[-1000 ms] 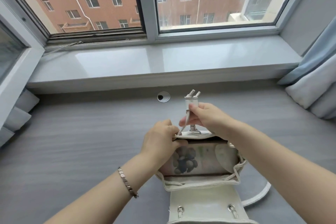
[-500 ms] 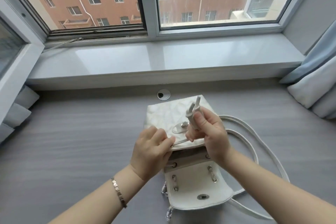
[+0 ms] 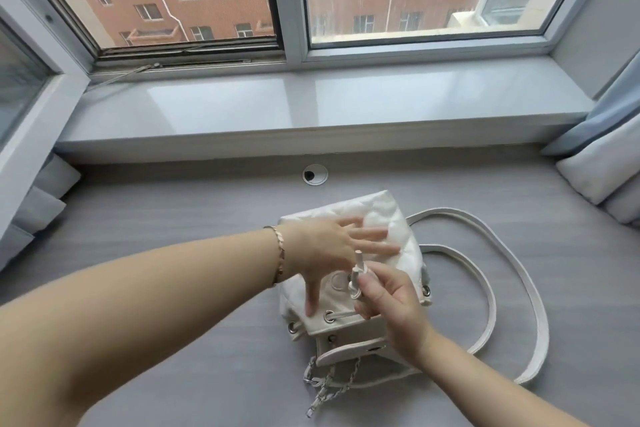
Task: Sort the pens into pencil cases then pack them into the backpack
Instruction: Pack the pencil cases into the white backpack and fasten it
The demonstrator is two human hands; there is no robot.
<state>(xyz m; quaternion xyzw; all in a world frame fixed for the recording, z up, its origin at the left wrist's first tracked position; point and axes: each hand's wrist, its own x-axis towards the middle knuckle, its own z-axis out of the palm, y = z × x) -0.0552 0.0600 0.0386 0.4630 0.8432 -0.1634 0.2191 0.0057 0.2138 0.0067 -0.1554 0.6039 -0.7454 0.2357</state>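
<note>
A small white quilted backpack [image 3: 388, 215] lies on its back on the grey table, its mouth toward me. My left hand [image 3: 332, 250] lies flat on the bag's front with fingers spread, pressing it down. My right hand [image 3: 388, 302] pinches the white drawstring toggle [image 3: 356, 277] above the bag's mouth; the cord runs from it to an eyelet. The flap [image 3: 349, 352] hangs open toward me. No pens or pencil cases are in view.
The white shoulder straps [image 3: 502, 274] loop out on the table to the bag's right. A chain [image 3: 325, 388] trails from the flap toward me. A cable hole [image 3: 314, 175] sits behind the bag, under the window sill [image 3: 311, 107]. Curtains [image 3: 609, 156] hang at right.
My left hand has let go of the bag's mouth and now lies flat on the bag's front. My right hand keeps hold of the drawstring toggle, now lower and nearer me. The bag lies flatter.
</note>
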